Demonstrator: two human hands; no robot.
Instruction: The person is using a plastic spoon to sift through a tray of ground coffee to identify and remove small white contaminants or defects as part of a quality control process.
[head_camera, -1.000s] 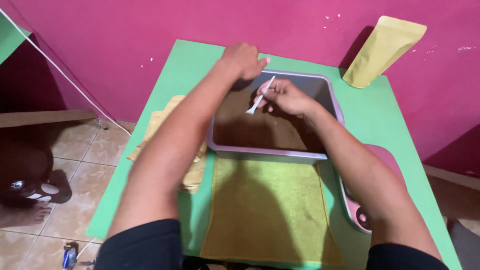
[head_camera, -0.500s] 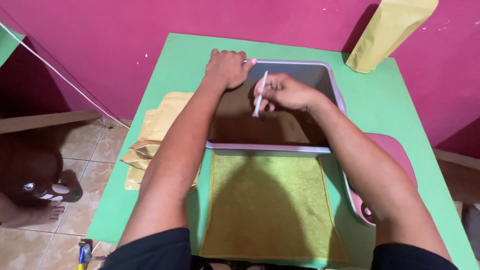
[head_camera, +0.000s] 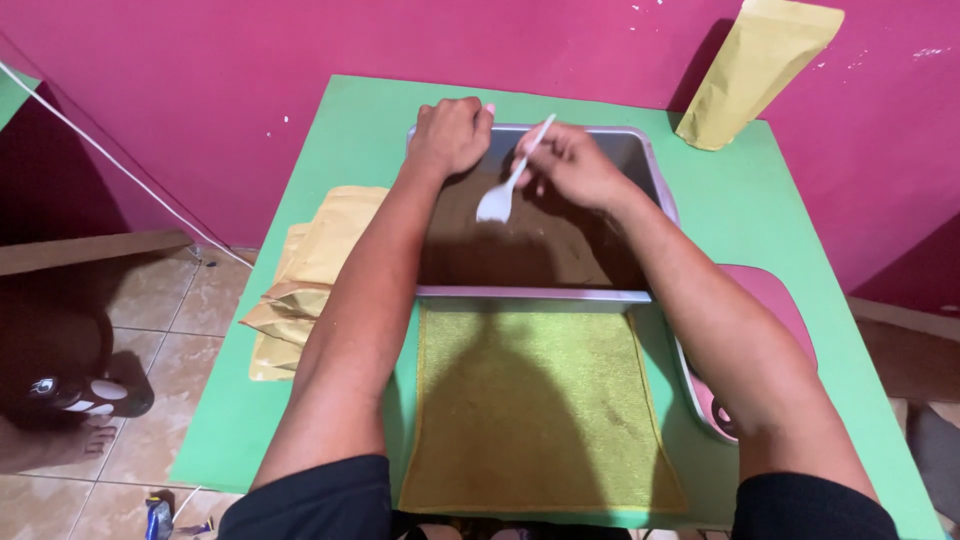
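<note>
Holding one white spoon (head_camera: 497, 203) in right hand's (head_camera: 572, 163) closed grip, left hand (head_camera: 452, 133) clasping one metal tray's (head_camera: 540, 294) rim.

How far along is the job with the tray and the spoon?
Done: brown powder already fills the metal tray. In hand: the right hand holds a white plastic spoon over it while the left hand steadies the rim. Left: the pouch stands untouched.
</note>
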